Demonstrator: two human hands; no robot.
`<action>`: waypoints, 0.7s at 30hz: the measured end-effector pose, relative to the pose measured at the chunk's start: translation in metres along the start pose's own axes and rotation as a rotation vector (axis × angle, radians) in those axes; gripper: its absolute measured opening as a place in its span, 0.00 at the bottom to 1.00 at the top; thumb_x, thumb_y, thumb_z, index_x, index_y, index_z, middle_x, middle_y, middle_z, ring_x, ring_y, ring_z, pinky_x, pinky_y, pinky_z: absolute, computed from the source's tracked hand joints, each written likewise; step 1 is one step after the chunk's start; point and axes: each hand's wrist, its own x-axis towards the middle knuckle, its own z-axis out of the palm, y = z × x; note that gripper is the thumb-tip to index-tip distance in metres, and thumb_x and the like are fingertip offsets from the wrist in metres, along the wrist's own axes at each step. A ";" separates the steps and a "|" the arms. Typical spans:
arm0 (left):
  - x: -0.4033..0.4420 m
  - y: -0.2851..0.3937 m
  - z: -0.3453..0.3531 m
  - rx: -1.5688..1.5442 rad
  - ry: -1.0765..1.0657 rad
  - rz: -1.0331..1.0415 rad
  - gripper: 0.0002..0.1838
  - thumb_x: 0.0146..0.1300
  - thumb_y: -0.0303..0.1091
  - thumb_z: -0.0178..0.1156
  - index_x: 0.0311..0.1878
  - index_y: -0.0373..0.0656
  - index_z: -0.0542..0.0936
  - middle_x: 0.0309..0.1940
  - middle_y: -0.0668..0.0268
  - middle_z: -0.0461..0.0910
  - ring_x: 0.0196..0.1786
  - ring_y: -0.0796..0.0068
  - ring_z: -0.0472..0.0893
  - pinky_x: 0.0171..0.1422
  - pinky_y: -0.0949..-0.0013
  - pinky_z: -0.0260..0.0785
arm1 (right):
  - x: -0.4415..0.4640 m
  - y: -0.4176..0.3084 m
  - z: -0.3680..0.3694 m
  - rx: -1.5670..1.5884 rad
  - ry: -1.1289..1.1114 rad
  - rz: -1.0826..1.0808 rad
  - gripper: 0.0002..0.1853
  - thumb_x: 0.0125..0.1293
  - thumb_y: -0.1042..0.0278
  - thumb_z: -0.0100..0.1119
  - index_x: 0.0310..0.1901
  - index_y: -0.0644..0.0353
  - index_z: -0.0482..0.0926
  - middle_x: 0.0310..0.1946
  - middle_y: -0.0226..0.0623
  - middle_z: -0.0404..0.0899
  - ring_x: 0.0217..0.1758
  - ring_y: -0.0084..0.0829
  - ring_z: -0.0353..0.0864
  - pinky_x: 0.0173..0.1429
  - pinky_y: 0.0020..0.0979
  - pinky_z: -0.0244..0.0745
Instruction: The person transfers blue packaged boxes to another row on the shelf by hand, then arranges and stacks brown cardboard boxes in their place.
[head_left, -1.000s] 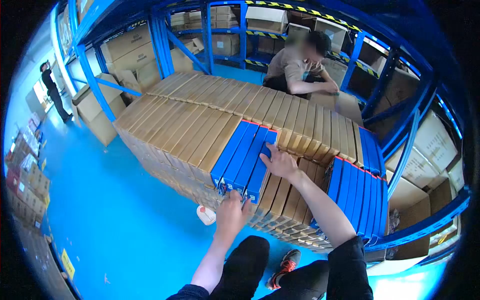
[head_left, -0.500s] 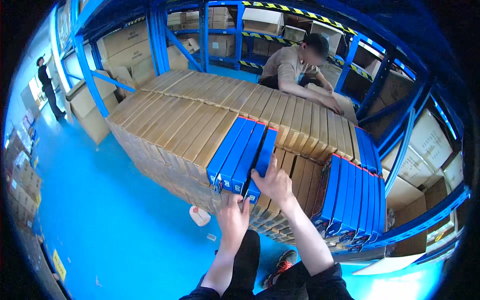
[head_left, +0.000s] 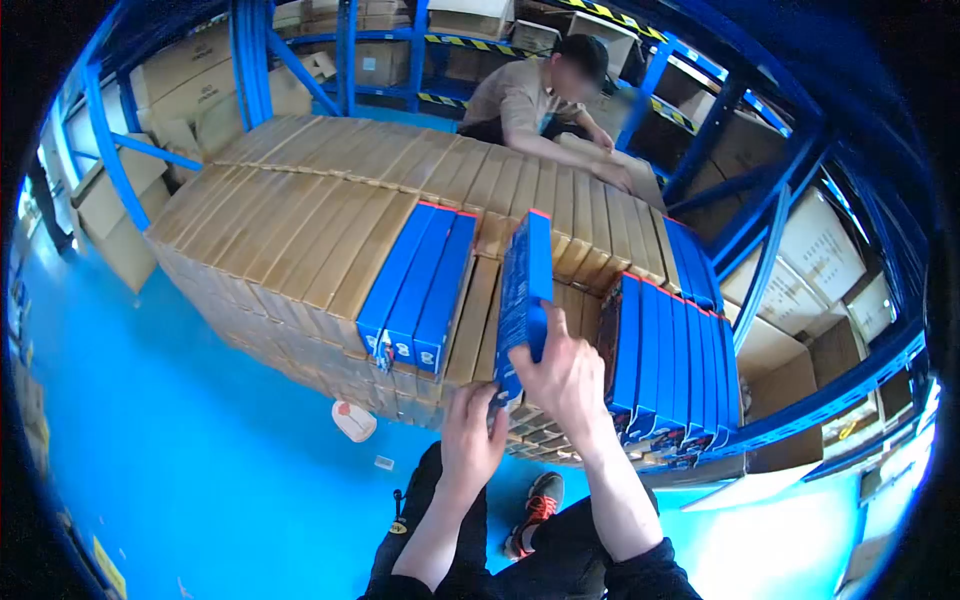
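Note:
A slim blue box (head_left: 527, 285) with a red edge stands apart over the brown cartons, slightly tilted. My right hand (head_left: 568, 375) grips it near its close end, thumb on the left side and fingers over the top. At the box's low front corner, the fingers of my left hand (head_left: 472, 430) are closed on it. To the left, three blue boxes (head_left: 418, 285) sit side by side on the stack. Another row of blue boxes (head_left: 668, 350) stands to the right. Part of the held box's front end is hidden behind my hands.
Brown cartons (head_left: 290, 215) form a long stack. Behind it a co-worker (head_left: 540, 105) reaches toward a carton. Blue rack posts (head_left: 252, 65) and beams (head_left: 850, 385) surround the stack. A pale flat item (head_left: 353, 421) lies on the blue floor.
The held blue box has moved away from the three to its left and now stands higher, exposing brown cartons between. Both hands moved with it. The camera view has shifted right.

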 end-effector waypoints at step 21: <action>-0.006 -0.004 0.093 -0.010 -0.544 0.144 0.31 0.61 0.41 0.65 0.61 0.29 0.70 0.50 0.42 0.76 0.55 0.42 0.74 0.61 0.50 0.67 | -0.034 0.098 -0.003 -0.230 0.123 0.138 0.26 0.58 0.57 0.62 0.53 0.68 0.77 0.38 0.53 0.79 0.38 0.49 0.84 0.39 0.43 0.81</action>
